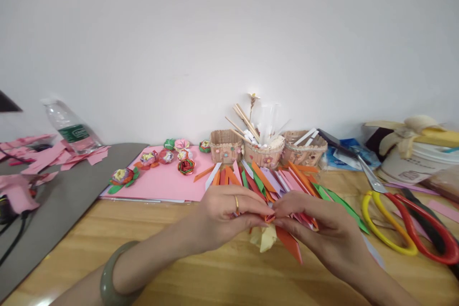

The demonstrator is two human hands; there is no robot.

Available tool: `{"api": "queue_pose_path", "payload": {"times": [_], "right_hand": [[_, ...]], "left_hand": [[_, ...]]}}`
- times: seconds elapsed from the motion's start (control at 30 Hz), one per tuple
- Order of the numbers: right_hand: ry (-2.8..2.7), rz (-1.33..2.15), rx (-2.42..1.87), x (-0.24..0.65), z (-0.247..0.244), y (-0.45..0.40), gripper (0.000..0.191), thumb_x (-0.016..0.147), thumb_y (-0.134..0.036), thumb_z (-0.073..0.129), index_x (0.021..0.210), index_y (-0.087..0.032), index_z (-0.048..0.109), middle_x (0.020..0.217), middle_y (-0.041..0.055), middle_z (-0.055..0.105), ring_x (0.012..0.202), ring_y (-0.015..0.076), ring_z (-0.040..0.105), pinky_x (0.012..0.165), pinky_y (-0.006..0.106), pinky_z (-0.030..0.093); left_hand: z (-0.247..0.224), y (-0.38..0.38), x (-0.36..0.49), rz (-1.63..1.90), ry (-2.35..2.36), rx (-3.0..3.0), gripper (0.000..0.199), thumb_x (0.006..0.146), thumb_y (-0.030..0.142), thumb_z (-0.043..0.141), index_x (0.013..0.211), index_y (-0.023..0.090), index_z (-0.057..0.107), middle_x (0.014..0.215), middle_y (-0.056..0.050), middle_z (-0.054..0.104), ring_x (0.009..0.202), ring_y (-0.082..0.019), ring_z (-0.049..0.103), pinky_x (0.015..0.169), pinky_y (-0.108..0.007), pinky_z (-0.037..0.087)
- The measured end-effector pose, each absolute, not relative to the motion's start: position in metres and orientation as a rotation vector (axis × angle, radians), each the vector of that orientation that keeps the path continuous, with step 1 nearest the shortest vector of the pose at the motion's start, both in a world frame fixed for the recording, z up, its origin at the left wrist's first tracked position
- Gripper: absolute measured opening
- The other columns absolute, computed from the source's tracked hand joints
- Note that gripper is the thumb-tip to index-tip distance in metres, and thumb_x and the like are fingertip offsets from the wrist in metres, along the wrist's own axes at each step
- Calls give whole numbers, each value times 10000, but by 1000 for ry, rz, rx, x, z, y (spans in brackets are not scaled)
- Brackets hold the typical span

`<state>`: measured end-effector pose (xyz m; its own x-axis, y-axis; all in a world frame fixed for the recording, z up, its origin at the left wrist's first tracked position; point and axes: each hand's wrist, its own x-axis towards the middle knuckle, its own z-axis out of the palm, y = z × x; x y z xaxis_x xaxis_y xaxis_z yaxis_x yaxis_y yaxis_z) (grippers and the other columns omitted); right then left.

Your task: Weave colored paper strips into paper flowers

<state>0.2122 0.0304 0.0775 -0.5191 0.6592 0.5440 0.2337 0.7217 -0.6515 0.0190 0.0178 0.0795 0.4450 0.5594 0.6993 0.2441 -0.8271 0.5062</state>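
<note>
My left hand, with a gold ring on one finger, pinches a small folded orange-red paper piece at the centre. The fingertips of my right hand close on the same piece from the other side, nearly meeting the left ones. Pale yellow paper shows just below the fingertips, and an orange strip slants down beside it. Many coloured paper strips lie fanned out behind both hands. Fingers partly cover the small piece.
Paper flowers rest on a pink sheet at the left. Three small baskets stand by the wall, one holding sticks. Large scissors, a white tub and banana peel are at the right. A bottle leans at the far left.
</note>
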Motion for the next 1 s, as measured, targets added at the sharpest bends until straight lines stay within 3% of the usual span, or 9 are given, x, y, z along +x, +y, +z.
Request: {"api": "queue_pose_path", "payload": {"times": [0.17, 0.43, 0.83, 1.0], "right_hand": [[-2110, 540, -769, 210, 80, 26, 128, 795, -176, 578, 883, -234, 652, 788, 7, 712, 703, 140, 666, 604, 207, 540], [-2020, -102, -662, 203, 61, 18, 364, 771, -82, 556, 1097, -242, 588, 930, 59, 721, 795, 185, 689, 713, 302, 576], [-2008, -257, -621, 202, 63, 12, 250, 746, -72, 577, 961, -181, 642, 894, 76, 730, 838, 191, 683, 750, 285, 573], [-2005, -318, -587, 204, 64, 12, 299, 720, -72, 607, 984, -212, 623, 901, 52, 731, 800, 186, 692, 734, 275, 572]], "left_hand": [[77, 17, 21, 1523, 755, 2520, 121, 745, 90, 605, 854, 77, 655, 729, -112, 708, 678, -154, 647, 603, -244, 530], [74, 14, 26, 1731, 905, 2622, 122, 741, 99, 613, 860, 113, 638, 758, -78, 718, 665, -130, 651, 603, -229, 523], [73, 8, 23, 1717, 863, 2848, 167, 730, 65, 599, 893, 100, 611, 800, -78, 723, 704, -125, 642, 605, -214, 513], [75, 7, 24, 1719, 905, 2819, 147, 752, 103, 590, 896, 128, 607, 782, -60, 727, 684, -112, 639, 589, -202, 509]]}}
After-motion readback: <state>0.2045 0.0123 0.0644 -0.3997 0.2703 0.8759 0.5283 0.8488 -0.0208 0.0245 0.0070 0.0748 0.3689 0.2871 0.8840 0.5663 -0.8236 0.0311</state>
